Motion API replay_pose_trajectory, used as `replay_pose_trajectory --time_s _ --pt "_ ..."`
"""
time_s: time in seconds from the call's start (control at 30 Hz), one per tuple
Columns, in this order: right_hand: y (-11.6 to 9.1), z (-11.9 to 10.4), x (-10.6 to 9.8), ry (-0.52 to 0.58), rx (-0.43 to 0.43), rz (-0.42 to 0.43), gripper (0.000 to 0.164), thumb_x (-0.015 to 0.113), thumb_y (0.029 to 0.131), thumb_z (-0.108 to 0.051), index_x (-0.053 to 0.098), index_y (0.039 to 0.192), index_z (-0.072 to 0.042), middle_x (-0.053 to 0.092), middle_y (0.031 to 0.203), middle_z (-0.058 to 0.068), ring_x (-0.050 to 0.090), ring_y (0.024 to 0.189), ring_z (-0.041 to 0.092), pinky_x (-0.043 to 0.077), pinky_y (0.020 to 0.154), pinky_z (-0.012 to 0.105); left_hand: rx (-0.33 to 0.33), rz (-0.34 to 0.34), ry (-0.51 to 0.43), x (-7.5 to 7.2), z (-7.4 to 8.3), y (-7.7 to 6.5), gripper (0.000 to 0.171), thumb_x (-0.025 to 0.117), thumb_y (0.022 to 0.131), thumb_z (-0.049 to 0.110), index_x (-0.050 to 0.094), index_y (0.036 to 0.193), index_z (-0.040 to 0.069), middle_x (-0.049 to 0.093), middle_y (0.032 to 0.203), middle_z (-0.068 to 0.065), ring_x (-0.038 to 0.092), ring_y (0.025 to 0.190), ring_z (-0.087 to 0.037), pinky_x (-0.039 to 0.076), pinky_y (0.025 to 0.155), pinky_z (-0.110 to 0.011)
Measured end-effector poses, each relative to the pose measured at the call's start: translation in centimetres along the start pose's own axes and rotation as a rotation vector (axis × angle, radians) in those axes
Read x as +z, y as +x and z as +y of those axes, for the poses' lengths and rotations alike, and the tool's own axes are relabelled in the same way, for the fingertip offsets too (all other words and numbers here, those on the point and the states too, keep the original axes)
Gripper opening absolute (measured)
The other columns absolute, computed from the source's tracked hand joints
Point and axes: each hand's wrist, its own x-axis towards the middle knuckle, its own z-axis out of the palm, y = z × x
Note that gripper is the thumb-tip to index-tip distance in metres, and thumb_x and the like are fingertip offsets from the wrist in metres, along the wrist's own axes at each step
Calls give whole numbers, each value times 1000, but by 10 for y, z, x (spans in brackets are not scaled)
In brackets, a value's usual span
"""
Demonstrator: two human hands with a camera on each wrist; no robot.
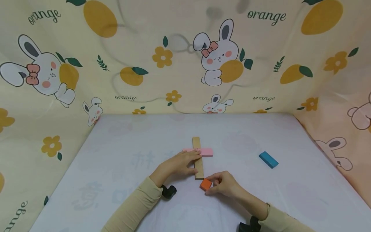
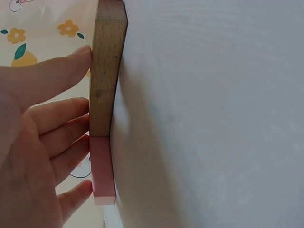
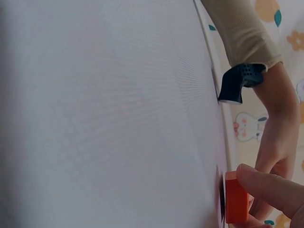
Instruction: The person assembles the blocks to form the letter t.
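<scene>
Natural wood blocks (image 1: 199, 169) and pink blocks (image 1: 206, 152) lie flat in a cross on the white table. My left hand (image 1: 185, 162) rests on the cross from the left. Its fingers are extended over the pink piece and its thumb lies near the lower wood block; in the left wrist view the fingertips touch the wood block (image 2: 102, 71) and the pink block (image 2: 101, 166). Just below the cross's bottom end, my right hand (image 1: 227, 184) pinches an orange block (image 1: 205, 184) between thumb and fingers. Whether that block touches the table is hard to tell.
A blue block (image 1: 268, 159) lies slantwise on the table (image 1: 130, 138), right of the cross. Black wrist-camera mounts (image 1: 169, 192) sit under both wrists. A patterned cloth (image 1: 179, 74) with rabbits and oranges stands behind the table and along its sides.
</scene>
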Motion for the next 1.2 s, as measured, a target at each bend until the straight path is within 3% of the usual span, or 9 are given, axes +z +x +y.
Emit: replay_pose_trajectory --time_s 0.97,1.2 --pt "5 -6 9 -54 28 68 42 89 60 -9 68 95 1 41 57 -5 37 55 8 29 49 17 24 16 -2 -5 3 -3 61 62 93 32 43 145 7 36 157 -8 31 148 -24 25 121 -50" --pt "4 -6 7 -26 28 40 44 89 61 -9 67 97 2 40 58 -5 36 55 8 28 48 16 21 13 -8 -4 4 -4 61 62 94 32 42 146 8 36 157 -7 30 149 -23 25 122 -50"
